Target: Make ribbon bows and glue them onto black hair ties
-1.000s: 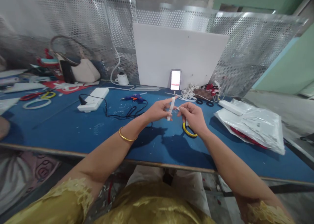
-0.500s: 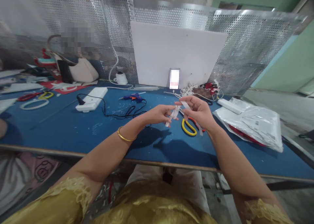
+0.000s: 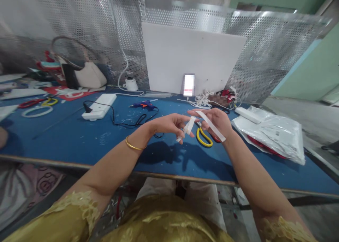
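My left hand, with a gold bangle on its wrist, pinches a small folded piece of white ribbon between its fingers. Close on the right is my right hand, its index finger reaching to the top of that piece. A flat white strip runs from the right index finger down across the hand to the wrist; how the fingers grip it is partly hidden. Beneath the right hand, a pair of scissors with yellow and red handles lies on the blue table.
Left of my hands lie a blue glue gun with a black cord and a white power strip. A lit phone leans on a white board. Plastic-wrapped packets lie on the right. A handbag stands back left.
The white strip at my right hand has swung up from hanging below to lie across the hand. My right fingers have shifted, and the ribbon piece in my left hand has turned slightly.
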The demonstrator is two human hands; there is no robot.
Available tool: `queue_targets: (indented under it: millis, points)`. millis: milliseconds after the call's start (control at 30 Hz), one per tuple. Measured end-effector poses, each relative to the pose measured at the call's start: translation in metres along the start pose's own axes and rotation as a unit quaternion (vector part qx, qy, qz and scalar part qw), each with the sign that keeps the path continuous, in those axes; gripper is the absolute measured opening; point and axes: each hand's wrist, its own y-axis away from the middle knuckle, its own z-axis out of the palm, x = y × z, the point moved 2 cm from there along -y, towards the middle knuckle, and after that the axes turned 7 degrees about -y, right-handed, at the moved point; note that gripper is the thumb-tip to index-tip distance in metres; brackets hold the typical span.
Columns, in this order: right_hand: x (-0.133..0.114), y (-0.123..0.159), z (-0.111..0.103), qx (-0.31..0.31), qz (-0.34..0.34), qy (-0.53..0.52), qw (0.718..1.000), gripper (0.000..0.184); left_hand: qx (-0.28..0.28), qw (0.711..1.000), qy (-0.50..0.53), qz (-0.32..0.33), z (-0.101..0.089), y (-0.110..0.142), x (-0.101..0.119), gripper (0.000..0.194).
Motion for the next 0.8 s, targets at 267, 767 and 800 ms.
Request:
queue_targets:
  millis: [267,767,800]
  points:
    - [0.005,-0.001,0.0,-0.02,0.073,-0.133,0.988,0.04,-0.001,1.0,0.012,-0.004,-0.003,0.003,0.001,0.081]
    - [0.016,-0.002,0.006,-0.013,0.096,-0.049,0.994,0.041,0.005,1.0,0.031,-0.002,-0.006,0.005,0.002,0.081]
    - [0.016,-0.002,0.007,-0.013,0.098,-0.045,0.994,0.04,0.008,1.0,0.03,0.001,-0.006,0.005,0.001,0.081]
